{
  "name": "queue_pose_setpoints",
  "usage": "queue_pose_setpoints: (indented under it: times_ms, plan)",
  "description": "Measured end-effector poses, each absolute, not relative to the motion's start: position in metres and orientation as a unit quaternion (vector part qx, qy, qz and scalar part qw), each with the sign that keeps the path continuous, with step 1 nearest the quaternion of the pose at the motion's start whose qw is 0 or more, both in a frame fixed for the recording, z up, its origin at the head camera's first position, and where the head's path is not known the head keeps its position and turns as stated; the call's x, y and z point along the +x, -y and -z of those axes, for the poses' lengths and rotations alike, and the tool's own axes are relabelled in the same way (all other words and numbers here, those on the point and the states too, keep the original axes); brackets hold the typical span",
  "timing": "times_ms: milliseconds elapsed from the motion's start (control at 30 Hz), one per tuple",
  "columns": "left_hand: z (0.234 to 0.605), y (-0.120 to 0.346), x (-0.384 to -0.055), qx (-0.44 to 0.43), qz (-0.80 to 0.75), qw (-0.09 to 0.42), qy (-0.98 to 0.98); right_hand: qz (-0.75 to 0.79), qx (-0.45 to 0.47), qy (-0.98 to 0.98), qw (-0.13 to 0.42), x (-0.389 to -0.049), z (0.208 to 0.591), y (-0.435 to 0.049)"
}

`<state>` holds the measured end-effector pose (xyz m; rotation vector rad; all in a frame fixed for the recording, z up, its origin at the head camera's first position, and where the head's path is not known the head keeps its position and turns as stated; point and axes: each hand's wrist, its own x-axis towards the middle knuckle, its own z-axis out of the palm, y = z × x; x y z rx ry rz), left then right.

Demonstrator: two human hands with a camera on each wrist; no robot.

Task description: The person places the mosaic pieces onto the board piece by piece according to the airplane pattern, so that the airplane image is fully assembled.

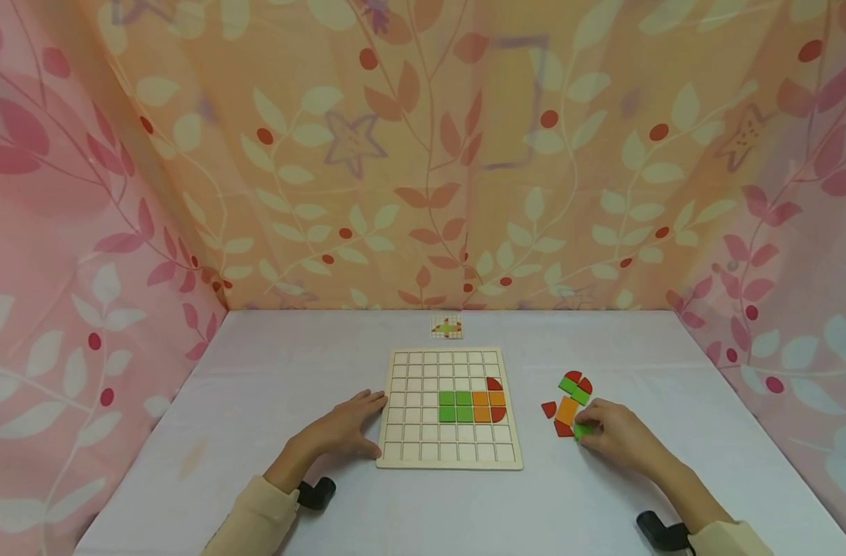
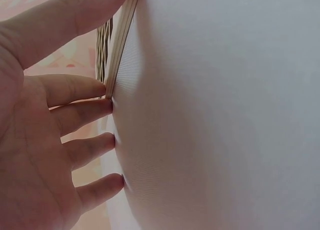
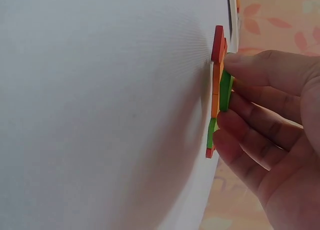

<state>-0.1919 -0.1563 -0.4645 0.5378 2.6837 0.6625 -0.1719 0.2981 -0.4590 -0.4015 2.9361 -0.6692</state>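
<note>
The right hand [image 1: 620,436] pinches a green tile [image 1: 582,431] from the little pile [image 1: 569,405] right of the board [image 1: 450,408]. The left hand [image 1: 342,428] lies flat with straight fingers, touching the board's left edge. The thin tile could slip out, or a bump could scatter the pile.

- The white-covered table [image 1: 256,401] was viewed from above and in front by the head camera.
- It was seen close, edge-on, by both wrist cameras.

Green square tile [image 1: 582,430] lies flat beside loose pieces [image 1: 569,403], right of grid board [image 1: 449,461].
</note>
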Motion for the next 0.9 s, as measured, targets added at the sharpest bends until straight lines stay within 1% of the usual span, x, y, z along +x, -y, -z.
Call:
queue_pose_setpoints:
  times_ms: [233,600,900]
  plan:
    - [0.464,0.155,-0.193,0.186,-0.228,0.167,-0.941,0.225,-0.119,-0.967,0.028,-0.175,0.462,-0.293]
    - [0.464,0.156,-0.192,0.188,-0.230,0.167,-0.940,0.232,-0.133,-0.963,-0.011,-0.181,0.459,-0.278]
    - [0.465,0.157,-0.194,0.188,-0.227,0.170,-0.940,0.238,-0.146,-0.960,-0.016,-0.190,0.453,-0.262]
